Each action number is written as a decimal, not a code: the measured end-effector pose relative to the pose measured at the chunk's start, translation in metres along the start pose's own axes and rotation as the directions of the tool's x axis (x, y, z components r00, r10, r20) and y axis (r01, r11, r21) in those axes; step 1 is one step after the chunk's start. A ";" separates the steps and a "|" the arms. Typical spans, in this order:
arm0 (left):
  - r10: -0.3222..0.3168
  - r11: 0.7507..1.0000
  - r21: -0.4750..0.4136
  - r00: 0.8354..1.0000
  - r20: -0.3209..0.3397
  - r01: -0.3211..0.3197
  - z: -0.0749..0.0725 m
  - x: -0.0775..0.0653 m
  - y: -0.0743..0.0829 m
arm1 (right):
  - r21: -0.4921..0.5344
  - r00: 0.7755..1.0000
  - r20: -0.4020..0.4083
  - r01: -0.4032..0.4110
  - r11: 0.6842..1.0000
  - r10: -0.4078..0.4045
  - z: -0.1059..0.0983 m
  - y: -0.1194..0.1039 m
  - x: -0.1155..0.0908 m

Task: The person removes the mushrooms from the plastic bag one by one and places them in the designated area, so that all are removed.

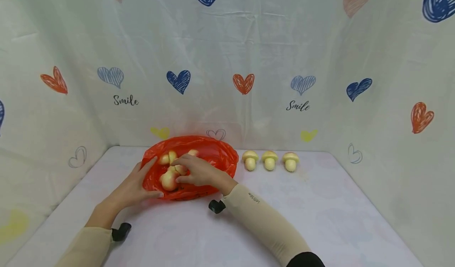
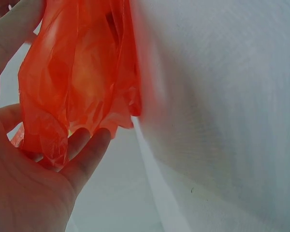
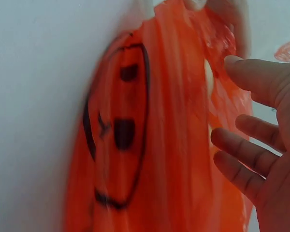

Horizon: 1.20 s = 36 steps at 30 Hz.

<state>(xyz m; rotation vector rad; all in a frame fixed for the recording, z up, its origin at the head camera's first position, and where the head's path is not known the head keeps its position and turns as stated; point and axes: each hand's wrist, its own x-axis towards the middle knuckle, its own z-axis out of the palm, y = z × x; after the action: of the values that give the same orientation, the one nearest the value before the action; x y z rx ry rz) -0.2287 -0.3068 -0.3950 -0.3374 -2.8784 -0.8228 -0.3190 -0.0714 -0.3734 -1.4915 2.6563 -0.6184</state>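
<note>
A red plastic bag [image 1: 220, 156] sits wide open on the table, toward the back left. Inside lie several pale yellow, pink-tinged mushrooms [image 1: 168, 181]. My left hand [image 1: 133, 186] rests against the bag's left side, thumb and fingers spread along its rim; in the left wrist view the fingers [image 2: 89, 157] touch the thin plastic. Over the bag's mouth reaches my right hand [image 1: 199, 171], its fingertips right at the mushrooms. Its fingers [image 3: 244, 150] are spread loosely in the right wrist view, with nothing held between them.
To the right of the bag, three light yellow mushrooms [image 1: 269, 160] stand in a row near the table's back edge. A white cloth covers the table [image 1: 284, 219]. Behind it hangs a white curtain [image 1: 213, 42] printed with hearts.
</note>
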 end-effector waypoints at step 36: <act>-0.014 1.000 0.010 1.000 -0.011 0.014 -0.001 0.000 0.000 | -0.043 0.998 0.057 -0.011 0.999 0.013 0.016 0.007 0.011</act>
<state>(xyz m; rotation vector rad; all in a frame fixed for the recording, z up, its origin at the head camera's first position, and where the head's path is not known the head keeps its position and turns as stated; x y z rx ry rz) -0.2284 -0.3069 -0.3944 -0.3109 -2.8774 -0.8092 -0.3271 -0.0827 -0.3889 -1.4789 2.6491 -0.5135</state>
